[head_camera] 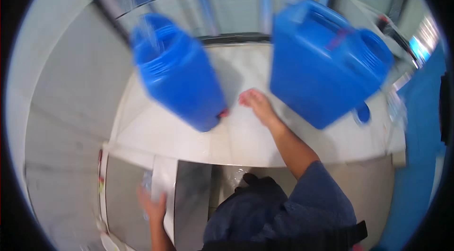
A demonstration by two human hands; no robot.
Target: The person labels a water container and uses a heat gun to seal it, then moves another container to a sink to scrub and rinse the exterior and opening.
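Observation:
Two blue plastic jerrycans stand on a white counter. Water streams down into the wide open mouth of the left jerrycan. The right jerrycan has a carrying handle, a pinkish tie near it and an uncapped mouth. My right hand is between the two cans above the counter, fingers slightly bent, holding nothing that I can see. At the lower left, my left hand is around a clear plastic object, perhaps a bottle; blur hides its shape. Something small and red touches the left can's lower end.
The white counter ends in a front edge close to my body. A round blue cap lies beside the right can. Clear plastic items sit at the right end. A grey wall bounds the left; blue-framed panels stand behind.

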